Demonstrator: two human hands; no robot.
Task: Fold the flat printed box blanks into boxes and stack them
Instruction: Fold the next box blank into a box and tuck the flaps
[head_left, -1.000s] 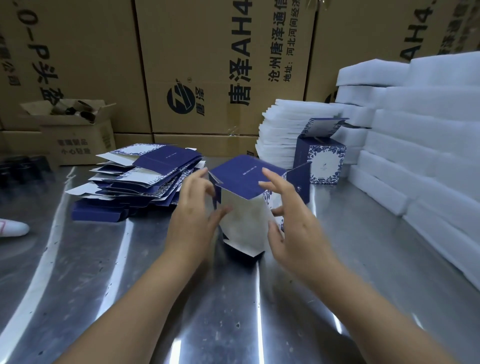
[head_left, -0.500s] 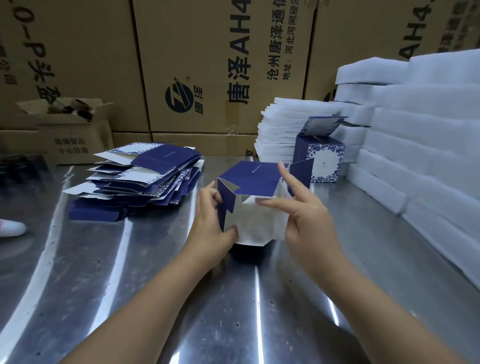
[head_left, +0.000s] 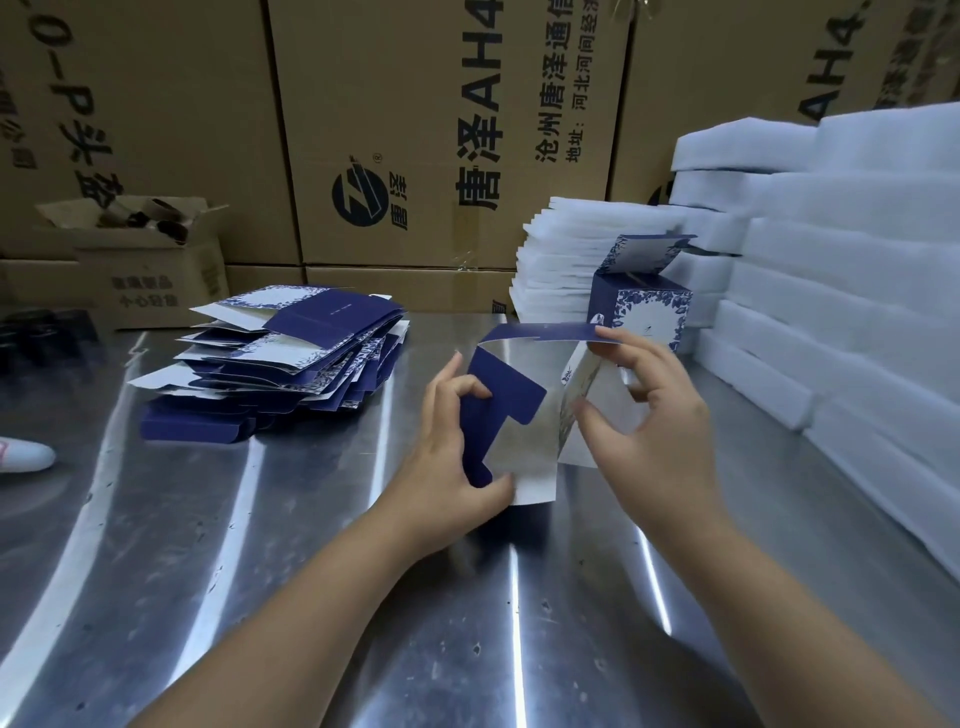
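A half-folded box blank (head_left: 524, 441), navy outside and white inside, stands at the middle of the steel table (head_left: 260, 597). My left hand (head_left: 447, 457) grips its left wall and navy side flap. My right hand (head_left: 644, 415) pinches the top flap's right end with thumb and fingers around the patterned right wall. A loose pile of flat blanks (head_left: 291, 358) lies to the left. One folded box (head_left: 641, 306), lid flap up, stands behind my right hand.
White foam slabs (head_left: 831, 322) are stacked along the right edge, with a stack of thin white foam sheets (head_left: 561, 260) behind the folded box. Large cardboard cartons (head_left: 441, 130) wall off the back. A small open carton (head_left: 150, 260) sits back left; a white object (head_left: 23, 454) lies at the left edge.
The blank has opened up from a flattened tilt into a box shape. My left hand slid to its left wall and flap; my right hand moved up to the top flap's end.
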